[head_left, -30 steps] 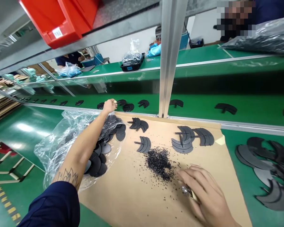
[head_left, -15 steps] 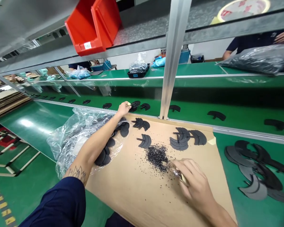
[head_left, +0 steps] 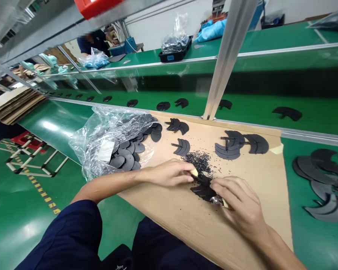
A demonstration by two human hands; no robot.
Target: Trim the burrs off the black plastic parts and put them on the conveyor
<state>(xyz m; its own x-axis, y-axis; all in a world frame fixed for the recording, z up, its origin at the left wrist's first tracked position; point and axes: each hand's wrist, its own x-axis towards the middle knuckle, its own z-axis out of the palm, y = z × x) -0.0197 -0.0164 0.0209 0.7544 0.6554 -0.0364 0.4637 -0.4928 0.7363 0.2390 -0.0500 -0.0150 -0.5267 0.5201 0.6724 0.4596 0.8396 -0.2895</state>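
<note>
My left hand (head_left: 169,173) and my right hand (head_left: 239,204) meet over a brown cardboard sheet (head_left: 169,210). The left fingers pinch a flat black rubber piece (head_left: 203,190), whose far end lies under the right hand. My right hand grips a small metal tool (head_left: 216,201) with a pale yellow part, close against that piece. Just above the hands lies a heap of black rubber crumbs (head_left: 198,162). Several fan-shaped black pieces (head_left: 181,147) rest on the sheet. Black discs fill a clear plastic bag (head_left: 124,153) left of my left forearm.
A green conveyor belt (head_left: 73,120) carries a row of black pieces (head_left: 163,106) beyond the sheet. More black pieces (head_left: 321,183) lie on green at the right. An aluminium post (head_left: 228,63) rises ahead. A person (head_left: 94,41) stands far off.
My left hand has come back from the far belt to the middle of the sheet, with a black piece now in it beside my right hand. The view has tilted.
</note>
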